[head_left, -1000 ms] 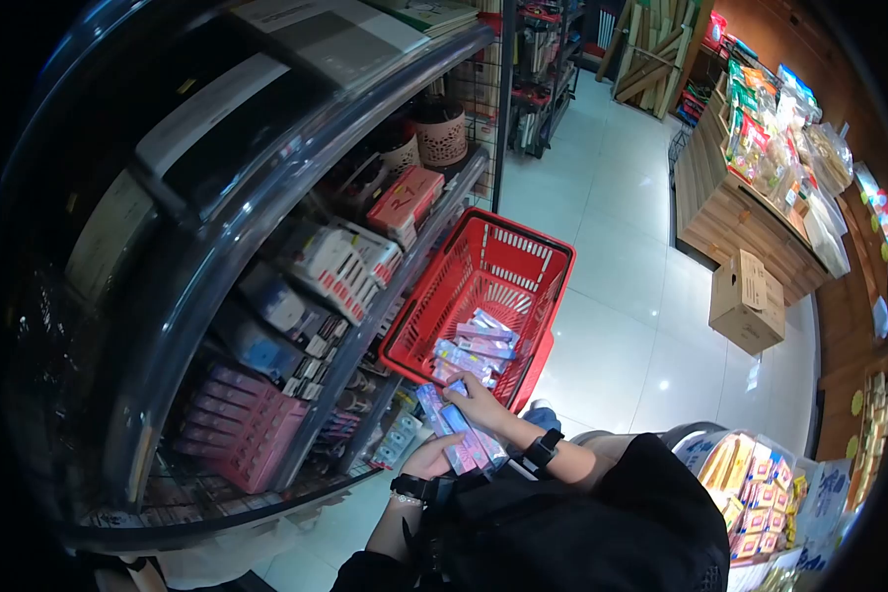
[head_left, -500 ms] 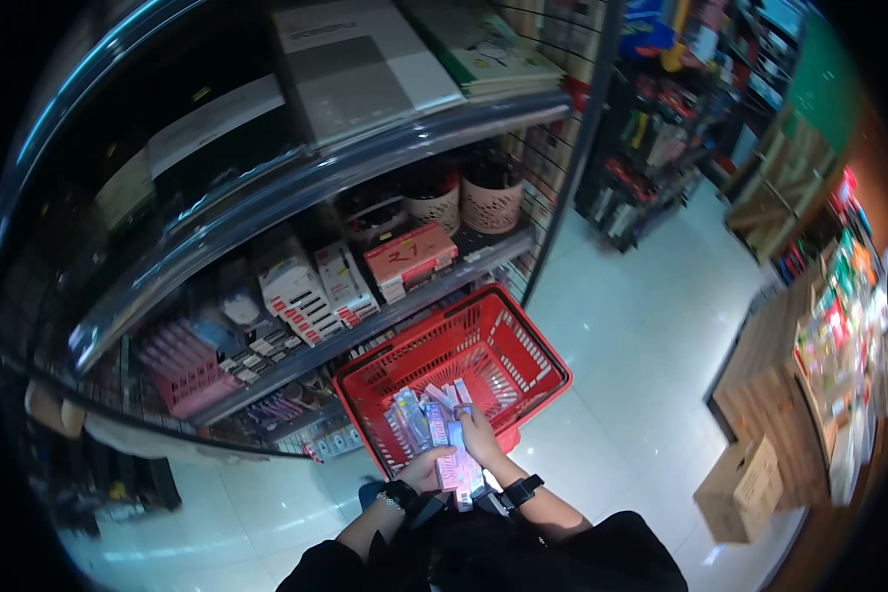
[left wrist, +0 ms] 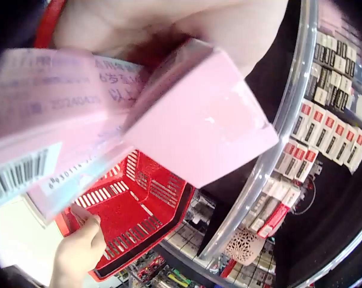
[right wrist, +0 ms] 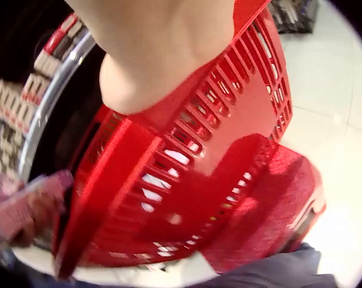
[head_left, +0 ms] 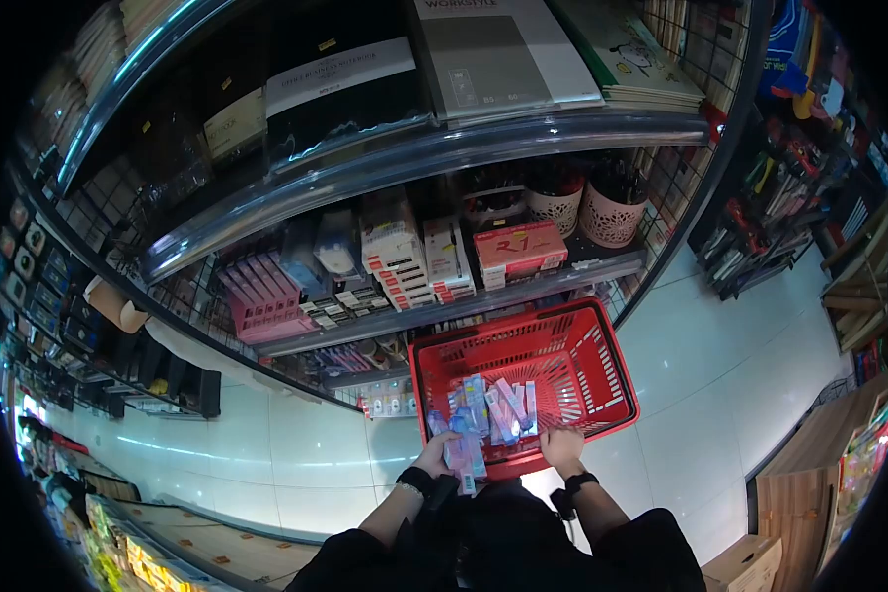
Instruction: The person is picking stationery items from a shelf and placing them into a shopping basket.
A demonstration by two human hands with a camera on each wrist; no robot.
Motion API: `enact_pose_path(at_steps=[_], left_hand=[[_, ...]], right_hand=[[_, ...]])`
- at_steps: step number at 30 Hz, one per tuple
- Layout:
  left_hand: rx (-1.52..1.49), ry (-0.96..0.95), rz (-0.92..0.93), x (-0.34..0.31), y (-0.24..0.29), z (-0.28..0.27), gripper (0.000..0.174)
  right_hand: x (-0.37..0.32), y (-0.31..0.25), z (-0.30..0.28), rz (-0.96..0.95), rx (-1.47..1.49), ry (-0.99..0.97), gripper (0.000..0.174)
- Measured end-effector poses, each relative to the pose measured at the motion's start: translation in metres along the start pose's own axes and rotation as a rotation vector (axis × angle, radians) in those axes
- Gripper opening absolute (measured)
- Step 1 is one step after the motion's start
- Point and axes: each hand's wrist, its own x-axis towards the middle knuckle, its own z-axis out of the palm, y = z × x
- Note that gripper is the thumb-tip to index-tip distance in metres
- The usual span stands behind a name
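My left hand (head_left: pixel 432 456) holds several slim pink-and-purple boxes (head_left: pixel 466 464) at the near left side of the red shopping basket (head_left: pixel 622 395). In the left wrist view, the boxes (left wrist: pixel 199 120) fill the foreground under my left hand (left wrist: pixel 169 24); one shows a barcode and printed text. Over at the basket's near rim, my right hand (head_left: pixel 562 449) grips the edge, its fingers partly hidden. The right wrist view shows this hand (right wrist: pixel 157 54) bent over the red rim. Inside the basket lie more slim packages (head_left: pixel 508 407), pink, purple and blue.
Beyond the basket stands a metal shelf rack (head_left: pixel 414 158) with notebooks (head_left: pixel 503 59), a red box (head_left: pixel 521 252), lattice pots (head_left: pixel 612 212) and a pink box holder (head_left: pixel 266 306). Tiled floor (head_left: pixel 681 345) runs to the right, where a cardboard box (head_left: pixel 745 567) sits beside a wooden display (head_left: pixel 809 464).
My right hand has left the boxes and moved right onto the basket's rim. The left hand keeps hold of the boxes. The head view has turned left, toward the shelf.
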Motion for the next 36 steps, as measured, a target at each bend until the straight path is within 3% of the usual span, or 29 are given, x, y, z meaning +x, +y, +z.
enact_pose_path(at_steps=[1,5,9,13,15,17,18,21,25,27,29,32,33,35,36], left_hand=[[-0.003,0.006,0.001,0.007,-0.002,-0.009,0.025],[0.009,0.02,0.039,0.028,-0.006,-0.036,0.025],[0.03,-0.003,-0.024,0.024,0.004,-0.011,0.026],[0.066,0.131,-0.071,0.034,0.017,0.006,0.03],[0.024,0.068,-0.099,0.049,0.022,0.012,0.028],[0.093,0.105,0.031,0.054,0.029,0.028,0.025],[0.045,0.03,-0.02,0.072,0.033,0.021,0.023],[0.211,0.129,-0.037,0.094,0.04,0.028,0.024],[0.272,0.19,-0.039,0.135,0.042,0.01,0.028],[0.328,0.362,-0.054,0.146,0.04,0.007,0.029],[0.346,0.353,-0.045,0.145,0.036,0.01,0.034],[0.457,0.46,0.055,0.151,0.029,0.008,0.041],[0.362,0.396,0.036,0.181,0.026,-0.019,0.032],[0.439,0.498,0.04,0.184,0.026,-0.016,0.042],[0.652,0.531,0.036,0.191,0.028,-0.022,0.051]], right_hand=[[-0.001,0.0,-0.003,-0.082,0.023,0.064,0.027],[0.003,-0.001,0.002,-0.007,0.107,0.164,0.021],[0.0,0.006,0.011,-0.125,0.14,0.363,0.018],[-0.001,0.004,0.008,-0.104,0.15,0.35,0.015],[0.0,0.004,0.007,-0.111,0.152,0.37,0.014],[0.001,0.005,0.012,-0.089,0.131,0.354,0.013],[0.0,0.003,0.009,-0.069,0.139,0.358,0.013],[-0.001,0.003,0.006,-0.086,0.193,0.349,0.013],[0.0,0.003,0.004,-0.08,0.167,0.337,0.014],[0.0,0.003,0.002,-0.072,0.163,0.323,0.015],[-0.001,0.003,0.001,-0.081,0.173,0.3,0.016],[0.0,0.004,0.0,-0.089,0.164,0.3,0.017],[0.0,0.004,0.0,-0.092,0.173,0.294,0.017],[-0.001,0.004,0.001,-0.096,0.155,0.309,0.017],[-0.001,0.004,0.001,-0.089,0.15,0.289,0.017]])
